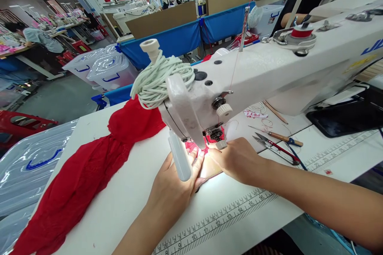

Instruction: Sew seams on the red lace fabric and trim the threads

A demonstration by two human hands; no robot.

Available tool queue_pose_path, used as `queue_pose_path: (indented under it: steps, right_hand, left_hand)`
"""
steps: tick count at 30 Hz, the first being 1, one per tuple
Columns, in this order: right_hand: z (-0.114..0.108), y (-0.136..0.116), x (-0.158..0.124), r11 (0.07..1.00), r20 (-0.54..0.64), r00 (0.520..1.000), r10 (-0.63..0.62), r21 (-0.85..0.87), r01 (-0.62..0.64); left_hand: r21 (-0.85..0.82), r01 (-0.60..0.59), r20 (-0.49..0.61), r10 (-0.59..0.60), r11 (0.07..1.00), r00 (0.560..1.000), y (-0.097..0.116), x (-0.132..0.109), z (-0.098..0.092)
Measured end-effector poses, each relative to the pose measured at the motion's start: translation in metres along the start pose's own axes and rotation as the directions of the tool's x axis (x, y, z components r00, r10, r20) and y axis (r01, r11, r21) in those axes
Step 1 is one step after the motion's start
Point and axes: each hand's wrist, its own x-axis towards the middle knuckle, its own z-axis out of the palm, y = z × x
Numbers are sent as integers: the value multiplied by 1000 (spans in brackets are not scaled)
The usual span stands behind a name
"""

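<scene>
Under the head of a white sewing machine [257, 67], red lace fabric [89, 171] lies at the needle and trails off down the left of the white table. My left hand [176, 179] rests flat with its fingers spread on the work by the needle, partly behind a pale plastic guard. Close on the needle's right is my right hand [239, 159], its fingers curled down at the fabric; the fingertips and anything between them are hidden. A bundle of pale green cord [161, 81] hangs on the machine head.
Thread snips [278, 149], a wooden-handled tool [287, 139] and a black phone [347, 115] lie right of the needle. A printed ruler [221, 223] runs along the front. Clear plastic boxes [38, 167] stand left, and other people sit farther back.
</scene>
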Motion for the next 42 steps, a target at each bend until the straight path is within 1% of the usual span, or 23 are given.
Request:
queue_pose_path:
  steps: [3,6,10,13,16,18,22,25,29,30,31,33,35,36,38,42]
  right_hand:
    - [-1,0,0,1000,3,1000,13,-2,-13]
    - [-1,0,0,1000,-3,1000,19,10,-19]
    - [-2,0,0,1000,-44,999,-13,10,14]
    - [-3,0,0,1000,-24,1000,-10,-6,10]
    - [-2,0,-1,1000,-3,1000,-13,-21,13]
    - [-2,0,0,999,-9,1000,-20,-31,20]
    - [1,0,1,999,-59,998,-32,-34,30]
    - [2,0,1,999,-76,997,-34,-22,32]
    - [1,-1,0,999,-44,998,-37,-17,37]
    - [1,-1,0,999,-41,998,-42,-17,41]
    - [1,-1,0,999,-40,998,-46,-16,45]
    - [1,-1,0,999,-42,998,-52,-12,51]
    - [2,0,0,999,-41,998,-53,-7,53]
    - [2,0,0,998,-42,998,-55,-7,54]
    - [3,1,0,998,-54,996,-65,-10,64]
    - [1,2,0,997,-72,995,-75,-26,73]
  left_hand:
    - [-30,14,27,-14,999,1000,0,-1,2]
    - [-43,17,23,-16,999,1000,1,-1,3]
    - [-23,31,-40,-32,999,999,1,0,2]
    - [-26,74,-99,-76,997,992,-1,3,2]
    - [-56,84,-179,-93,995,979,-5,5,5]
    - [-94,87,-211,-106,992,972,-8,8,8]
    - [-160,74,-193,-105,984,976,-11,12,10]
    - [-205,97,-165,-132,974,977,-11,12,13]
    - [-290,128,-241,-202,948,949,-11,5,21]
    - [-325,133,-234,-216,936,948,-11,4,22]
    - [-366,141,-198,-225,920,954,-11,3,23]
    - [-458,166,-67,-220,873,973,-11,3,22]
    - [-521,225,73,-220,823,973,-11,5,18]
    - [-527,249,112,-224,813,968,-11,6,16]
    - [-497,249,126,-214,832,969,-9,8,12]
    - [-332,157,54,-148,930,988,-5,2,13]
